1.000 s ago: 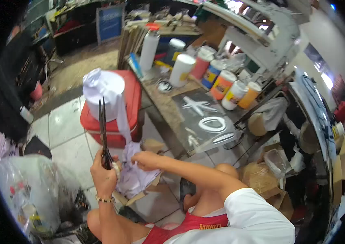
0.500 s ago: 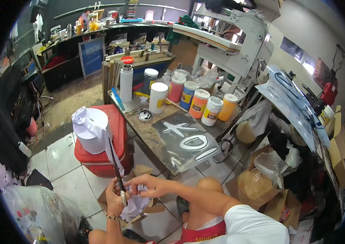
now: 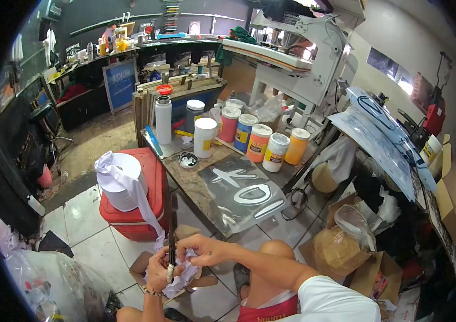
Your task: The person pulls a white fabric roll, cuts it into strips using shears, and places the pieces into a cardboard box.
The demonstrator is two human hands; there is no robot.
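Observation:
My left hand is closed around a long thin dark tool with a pale wrapped end; it points up and away from me. My right hand is beside it, fingers curled and pinched close to the tool. What those fingers hold is too small to make out. Below the hands, white ribbon lies heaped in an open cardboard box. A large roll of white ribbon stands on a red cooler, its loose strip hanging down toward the hands.
A worktable ahead bears several paint jars, including a white jar, and a clear sheet with white lettering. A white press stands behind. Clear plastic bags lie at left, a brown package at right.
The dark tool has swung away from the ribbon strip and now points more upright. My right hand has shifted slightly. The camera view has tilted a little.

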